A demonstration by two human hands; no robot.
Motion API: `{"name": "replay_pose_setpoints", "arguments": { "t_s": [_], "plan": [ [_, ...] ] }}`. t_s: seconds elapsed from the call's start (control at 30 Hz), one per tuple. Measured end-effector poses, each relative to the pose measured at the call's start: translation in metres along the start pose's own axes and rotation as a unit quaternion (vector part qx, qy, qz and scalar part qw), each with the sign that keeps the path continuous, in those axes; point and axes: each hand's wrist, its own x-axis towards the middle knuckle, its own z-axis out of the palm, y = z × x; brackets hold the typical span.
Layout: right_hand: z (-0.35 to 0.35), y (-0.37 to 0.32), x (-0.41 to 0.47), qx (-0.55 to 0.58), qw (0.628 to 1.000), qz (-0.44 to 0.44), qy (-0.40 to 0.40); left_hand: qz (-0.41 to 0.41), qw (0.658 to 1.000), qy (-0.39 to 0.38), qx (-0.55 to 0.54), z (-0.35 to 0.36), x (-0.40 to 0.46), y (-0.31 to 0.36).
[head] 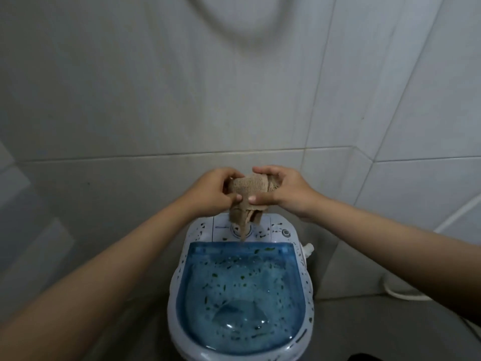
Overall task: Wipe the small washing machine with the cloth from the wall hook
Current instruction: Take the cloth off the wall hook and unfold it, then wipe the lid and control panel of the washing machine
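Note:
A small white washing machine (194, 231) with a clear blue lid (242, 290) stands below me against the tiled wall. Dark green specks cover its lid and top panel. Both hands hold a bunched beige cloth (248, 190) in the air just above the machine's rear control panel. My left hand (210, 194) grips the cloth's left side and my right hand (286, 190) grips its right side. A tail of the cloth hangs down over the round dial, hiding most of it.
Grey-white tiled walls (156, 100) meet in a corner to the right. A white hose end (308, 248) sticks out at the machine's right side. A white cord or hose (400, 293) lies on the floor at right.

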Motion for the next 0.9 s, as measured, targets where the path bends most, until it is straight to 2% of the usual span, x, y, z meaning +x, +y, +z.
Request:
{"name": "replay_pose_setpoints", "arguments": {
  "t_s": [0.13,0.27,0.47,0.53,0.6,0.7,0.83,0.9],
  "plan": [
    [0.005,-0.01,-0.036,-0.149,0.988,-0.038,-0.005,0.042,0.997,0.038,0.05,0.006,-0.035,0.013],
    [0.011,-0.018,-0.068,-0.256,0.963,-0.071,0.037,0.021,0.999,0.05,0.002,0.005,-0.066,0.023],
    [0.024,-0.031,-0.102,-0.145,0.989,-0.026,0.025,0.009,0.996,0.071,-0.062,0.009,-0.095,0.04],
    [0.027,-0.034,-0.107,-0.202,0.976,-0.055,0.057,-0.021,0.992,0.055,-0.113,0.007,-0.1,0.043],
    [0.027,-0.036,-0.109,-0.302,0.943,-0.117,0.071,-0.068,0.982,0.041,-0.171,0.005,-0.101,0.043],
    [0.034,-0.041,-0.118,-0.367,0.914,-0.173,0.021,-0.133,0.96,0.034,-0.244,0.003,-0.1,0.044],
    [0.042,-0.036,-0.125,-0.388,0.906,-0.126,-0.114,-0.208,0.929,0.037,-0.305,0.005,-0.095,0.043],
    [0.046,-0.026,-0.122,-0.417,0.894,-0.121,-0.109,-0.236,0.902,0.033,-0.359,0.007,-0.092,0.043]
  ]
}}
